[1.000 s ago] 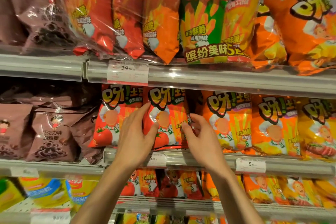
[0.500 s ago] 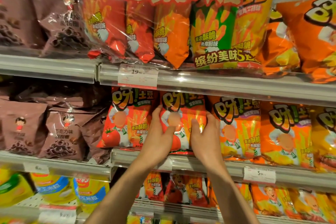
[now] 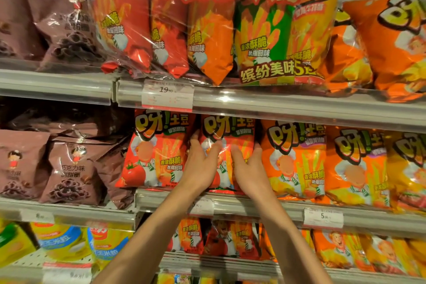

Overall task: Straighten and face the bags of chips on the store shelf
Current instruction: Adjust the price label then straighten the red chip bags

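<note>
Landmark: the red chip bag [image 3: 227, 145] between your hands, upright on the middle shelf [image 3: 253, 208], its printed face toward you.
Brown snack bags [image 3: 66, 168]: well to the left of that red bag on the same level, slumped and leaning against each other.
Neighbouring red bag [image 3: 156, 152]: just left of the landmark bag, upright, face forward, its right edge behind your left hand.
Left hand [image 3: 201, 167]: pressed on the landmark bag's left side — thumb across the front, the other fingers curled round the left edge into the gap beside the neighbouring bag. Fingers spread, gripping the bag's edge.
Right hand [image 3: 250, 168]: on the landmark bag's right side, thumb laid on the front, fingers together and tucked past the right edge. You hold the bag pinched between both hands.
Orange bags [image 3: 297, 159]: just right of the landmark bag, upright in a row running to the right, faces forward.
Multi-pack [image 3: 219, 21]: on the shelf above the landmark bag, a clear wrapper holding red, orange, green and yellow bags, its lower edge overhanging the shelf rail.
Price tags: one [image 3: 167, 95] above and left of the landmark bag reading 19 — another [image 3: 322, 218] below and right of it reading 5.
Lower shelf: more red and orange bags [image 3: 191, 235] directly below the landmark bag, partly behind your forearms.
</note>
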`<action>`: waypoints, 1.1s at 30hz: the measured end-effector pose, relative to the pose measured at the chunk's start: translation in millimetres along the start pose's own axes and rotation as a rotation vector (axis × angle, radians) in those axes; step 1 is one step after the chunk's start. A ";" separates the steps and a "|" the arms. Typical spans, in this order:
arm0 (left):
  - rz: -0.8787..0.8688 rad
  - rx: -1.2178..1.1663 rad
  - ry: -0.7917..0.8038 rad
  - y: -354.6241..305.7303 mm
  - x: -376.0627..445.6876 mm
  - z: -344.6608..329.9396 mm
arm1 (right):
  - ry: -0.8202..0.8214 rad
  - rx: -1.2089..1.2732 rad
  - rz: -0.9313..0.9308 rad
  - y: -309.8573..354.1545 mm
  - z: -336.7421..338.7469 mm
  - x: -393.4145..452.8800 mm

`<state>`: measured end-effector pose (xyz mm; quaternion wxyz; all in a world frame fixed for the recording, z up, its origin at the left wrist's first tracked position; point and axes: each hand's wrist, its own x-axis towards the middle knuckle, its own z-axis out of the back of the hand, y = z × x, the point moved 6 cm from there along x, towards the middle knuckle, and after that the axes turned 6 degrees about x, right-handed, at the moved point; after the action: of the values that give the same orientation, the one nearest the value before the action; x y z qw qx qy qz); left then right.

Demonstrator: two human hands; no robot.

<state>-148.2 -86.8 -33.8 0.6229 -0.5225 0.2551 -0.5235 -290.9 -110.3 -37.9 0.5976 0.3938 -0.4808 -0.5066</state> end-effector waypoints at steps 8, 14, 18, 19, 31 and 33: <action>-0.057 0.078 -0.036 -1.1 0.7 1.2 | -0.007 -0.057 0.042 1.2 -2.2 3.2; -0.086 0.088 -0.038 4.8 -2.1 -2.5 | -0.123 -0.160 0.111 -1.5 -1.5 -6.7; -0.086 0.055 0.004 3.7 1.9 -1.9 | -0.100 -0.157 0.124 0.7 0.2 -7.8; -0.089 0.045 0.000 3.2 3.2 -1.4 | -0.094 -0.154 0.153 2.4 1.1 -10.4; -0.113 0.063 -0.028 5.6 8.2 -8.3 | -0.231 -0.688 0.629 1.6 42.6 -34.2; -0.109 0.081 -0.011 5.2 10.8 -11.2 | -0.184 -0.719 0.605 -2.2 43.7 -28.9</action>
<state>-152.4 -101.4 -39.7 0.6155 -0.5129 0.2011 -0.5636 -334.7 -81.6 -35.1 0.7715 -0.0417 -0.4191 -0.4769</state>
